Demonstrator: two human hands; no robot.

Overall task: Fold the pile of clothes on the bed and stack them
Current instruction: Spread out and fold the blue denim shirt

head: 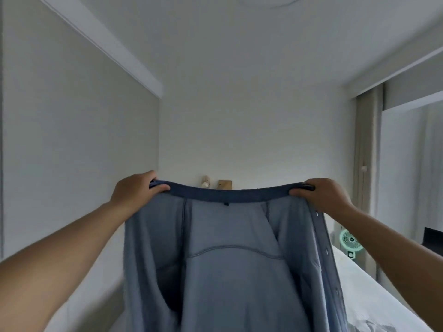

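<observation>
A pale room fills the view, with a plain white wall (pixel 251 130) straight ahead, a grey panel wall on the left and a beige curtain (pixel 368 149) hanging at the right beside a window; low at the right lies the bed (pixel 374 305) under a white cover, only its near corner showing; in front of everything hangs a blue shirt (pixel 230 267), held up in the air above the bed, its darker collar band stretched level between the two hands, its body falling out of the bottom of the view and a placket with small white snaps running down its right edge; the left hand (pixel 134 194) pinches the left end of the collar, thumb lying over the band; the right hand (pixel 323 194) pinches the right end in the same way; beyond the bed stands a small green fan (pixel 350 241); two small objects sit against the far wall just above the collar, too blurred to name.
</observation>
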